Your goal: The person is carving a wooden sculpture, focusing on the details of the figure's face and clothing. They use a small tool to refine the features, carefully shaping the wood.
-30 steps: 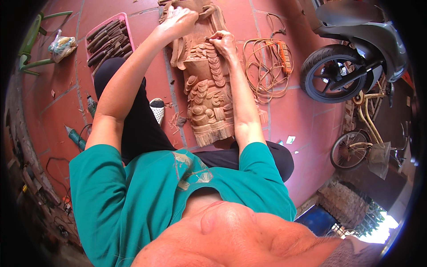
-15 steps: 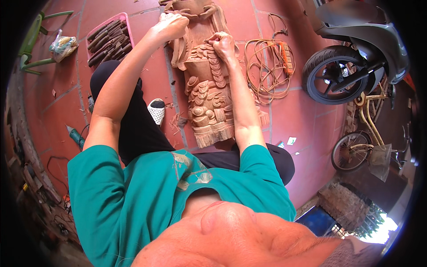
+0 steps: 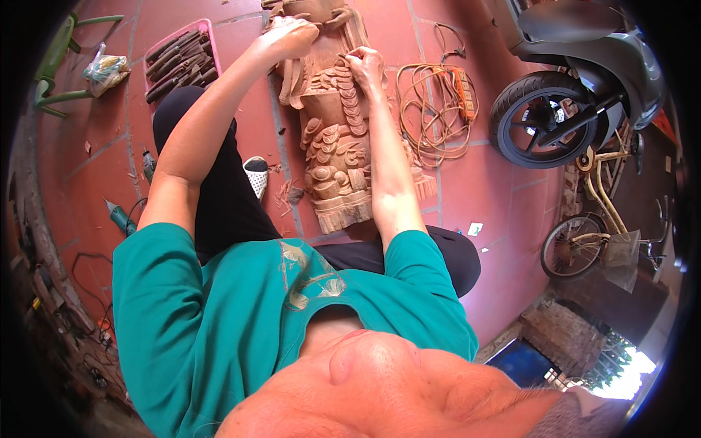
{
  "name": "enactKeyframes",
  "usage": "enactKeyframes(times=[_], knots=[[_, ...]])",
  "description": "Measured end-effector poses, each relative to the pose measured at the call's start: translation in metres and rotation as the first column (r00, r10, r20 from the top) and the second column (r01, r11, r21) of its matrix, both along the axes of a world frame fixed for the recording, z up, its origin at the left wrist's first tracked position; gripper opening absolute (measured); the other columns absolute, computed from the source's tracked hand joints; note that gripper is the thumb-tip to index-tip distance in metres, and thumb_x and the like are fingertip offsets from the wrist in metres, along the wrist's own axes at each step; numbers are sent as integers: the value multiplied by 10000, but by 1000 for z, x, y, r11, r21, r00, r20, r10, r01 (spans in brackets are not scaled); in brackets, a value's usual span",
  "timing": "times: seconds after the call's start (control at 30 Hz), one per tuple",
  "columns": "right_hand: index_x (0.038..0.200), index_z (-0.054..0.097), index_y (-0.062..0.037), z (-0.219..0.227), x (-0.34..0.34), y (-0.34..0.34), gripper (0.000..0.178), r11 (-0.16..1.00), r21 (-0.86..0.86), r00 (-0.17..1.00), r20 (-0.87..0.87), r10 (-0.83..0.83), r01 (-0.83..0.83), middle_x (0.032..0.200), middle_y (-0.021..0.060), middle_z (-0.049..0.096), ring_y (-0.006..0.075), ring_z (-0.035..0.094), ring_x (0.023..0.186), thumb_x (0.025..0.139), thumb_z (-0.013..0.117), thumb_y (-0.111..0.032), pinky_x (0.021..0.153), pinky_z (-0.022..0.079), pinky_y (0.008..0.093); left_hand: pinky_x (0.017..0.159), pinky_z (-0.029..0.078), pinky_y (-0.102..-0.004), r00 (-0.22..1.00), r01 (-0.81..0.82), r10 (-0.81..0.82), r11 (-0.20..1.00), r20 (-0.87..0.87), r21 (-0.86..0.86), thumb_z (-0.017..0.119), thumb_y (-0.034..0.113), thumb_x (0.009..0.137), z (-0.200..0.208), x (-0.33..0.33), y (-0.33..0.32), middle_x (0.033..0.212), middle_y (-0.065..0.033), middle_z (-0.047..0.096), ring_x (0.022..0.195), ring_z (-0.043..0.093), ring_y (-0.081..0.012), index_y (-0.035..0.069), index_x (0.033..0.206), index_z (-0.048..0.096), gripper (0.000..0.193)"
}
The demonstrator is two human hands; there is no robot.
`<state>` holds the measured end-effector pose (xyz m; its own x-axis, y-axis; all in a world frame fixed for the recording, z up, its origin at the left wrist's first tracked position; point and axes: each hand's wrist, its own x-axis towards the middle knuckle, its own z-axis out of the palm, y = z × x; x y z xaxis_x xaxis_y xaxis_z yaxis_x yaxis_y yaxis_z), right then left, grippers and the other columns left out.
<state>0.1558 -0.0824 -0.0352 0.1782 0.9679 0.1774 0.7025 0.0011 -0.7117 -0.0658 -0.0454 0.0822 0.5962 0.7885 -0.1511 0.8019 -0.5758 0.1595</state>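
A reddish-brown wood carving (image 3: 322,108) lies lengthwise on the floor in front of me, covered with relief of stacked round coins, ingots and folds of cloth. Its rough, uncarved base points toward me. My left hand (image 3: 293,38) is closed in a fist over the upper left part of the carving; whatever it holds is hidden. Beside the coin relief, my right hand (image 3: 366,67) is closed, thumb and fingertips pinched together against the carved surface. Anything between those fingers is too small to make out.
On the left are a pink tray (image 3: 214,45) of dark-handled tools, a green plastic chair (image 3: 55,87), a plastic bag (image 3: 107,74) and a green power tool (image 3: 120,217). To the right lie an orange power strip (image 3: 464,95) with coiled cord, a motorbike (image 3: 584,95) and a bicycle (image 3: 577,244).
My left hand has shifted slightly right over the carving. My right hand stays by the coin relief, with its fingers still pinched. The whole view has moved a little.
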Motion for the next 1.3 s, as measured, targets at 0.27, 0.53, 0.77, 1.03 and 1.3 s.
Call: enactKeyframes(times=[0.27,0.53,0.77,1.03,1.3], knots=[[826,723,-50,10,-12,-1,169,972,45,928,308,207,-232,835,148,703,315,688,790,776,684,-206,728,543,415,808,499,-475,1000,5,-5,1000,-30,-20,585,136,772,3,-1,-2,997,-173,692,995,658,-343,47,930,679,205],[843,729,-86,-5,7,7,76,993,61,983,160,90,-101,854,186,631,361,653,831,785,711,-132,754,529,460,790,499,-487,998,37,-38,999,50,7,564,109,751,-5,1,2,940,-192,691,939,666,-366,29,889,662,188],[872,739,-91,9,-7,1,77,941,42,910,270,313,-336,858,136,609,308,631,849,800,715,-106,776,517,404,816,495,-488,996,63,-68,995,52,83,559,95,747,-14,-3,3,949,-197,691,948,666,-364,42,880,665,177],[855,728,-82,-1,-1,5,51,948,58,923,253,291,-314,868,155,597,342,629,846,818,694,-85,759,524,424,848,479,-498,993,102,-109,989,56,106,579,102,757,-20,2,1,957,-196,694,948,672,-350,49,885,664,163],[809,700,-69,0,-4,11,59,883,77,812,436,388,-464,897,167,583,360,621,826,792,648,-46,750,528,438,848,468,-490,996,85,-85,996,15,-14,588,100,770,-2,6,-4,952,-187,682,999,650,-356,47,901,655,156]])
